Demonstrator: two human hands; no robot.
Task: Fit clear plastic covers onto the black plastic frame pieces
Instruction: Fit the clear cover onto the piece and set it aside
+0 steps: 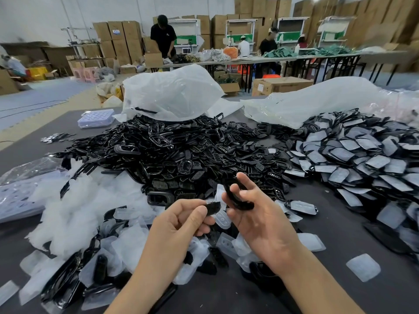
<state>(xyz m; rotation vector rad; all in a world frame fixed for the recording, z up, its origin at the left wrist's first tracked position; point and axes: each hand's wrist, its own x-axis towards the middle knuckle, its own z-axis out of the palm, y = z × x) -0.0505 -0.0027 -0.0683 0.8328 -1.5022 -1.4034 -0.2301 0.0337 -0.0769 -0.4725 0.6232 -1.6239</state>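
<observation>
Stacked cardboard boxes (122,39) along a white wall (45,12); long tables (272,58) with workers (163,36); pink stools (87,74) on grey floor (34,96).

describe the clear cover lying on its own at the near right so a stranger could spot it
Take the dark table and go to its near right side, right of the right hand. One clear plastic cover lies flat on bare tabletop there. Unlike the heaped covers on the left, it sits alone, touching nothing.
</observation>
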